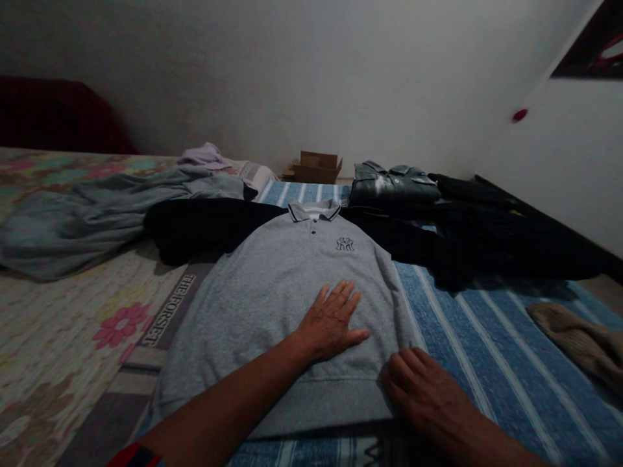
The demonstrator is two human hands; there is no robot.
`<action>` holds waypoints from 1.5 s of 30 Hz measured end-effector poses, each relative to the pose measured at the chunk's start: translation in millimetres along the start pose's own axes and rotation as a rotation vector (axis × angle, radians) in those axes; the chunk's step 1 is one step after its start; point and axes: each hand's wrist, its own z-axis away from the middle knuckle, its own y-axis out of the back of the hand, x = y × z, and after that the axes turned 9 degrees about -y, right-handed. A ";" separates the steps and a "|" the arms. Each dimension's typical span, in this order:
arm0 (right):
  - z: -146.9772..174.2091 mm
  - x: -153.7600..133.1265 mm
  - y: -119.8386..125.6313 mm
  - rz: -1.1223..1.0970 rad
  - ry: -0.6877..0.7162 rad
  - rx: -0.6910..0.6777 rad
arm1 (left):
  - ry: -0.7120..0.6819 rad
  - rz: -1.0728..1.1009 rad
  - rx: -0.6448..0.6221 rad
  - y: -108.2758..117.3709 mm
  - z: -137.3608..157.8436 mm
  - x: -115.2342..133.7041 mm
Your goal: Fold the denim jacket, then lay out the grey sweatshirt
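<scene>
R hand (422, 388) curled up at the hem band (335, 403) corner, can't tell if it's pinching cloth. L hand (331, 325) flat, fingers splayed on the heathered gray polo sweatshirt (272, 279) w/ black sleeves (209, 227), spread over striped blue bedding (462, 337). Boxy cardboard carton (317, 171) way back.

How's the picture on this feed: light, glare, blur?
Head view: dim overall, no strong glare; head view: black sleeves and dark clothes at right sink into near-black, hiding most folds; head view: edges look softer and stretched, while the logo on the grey shirt is readable.
</scene>
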 end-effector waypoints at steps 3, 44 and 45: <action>1.2 0.6 -1.0 0.025 0.009 0.016 | -0.001 0.000 -0.004 0.9 0.0 0.5; -13.7 -18.9 7.6 -0.134 0.069 0.171 | -0.008 0.109 -0.128 12.1 24.7 22.5; -13.9 -18.8 7.3 -0.142 0.065 0.171 | 0.000 0.117 -0.135 13.6 23.9 23.9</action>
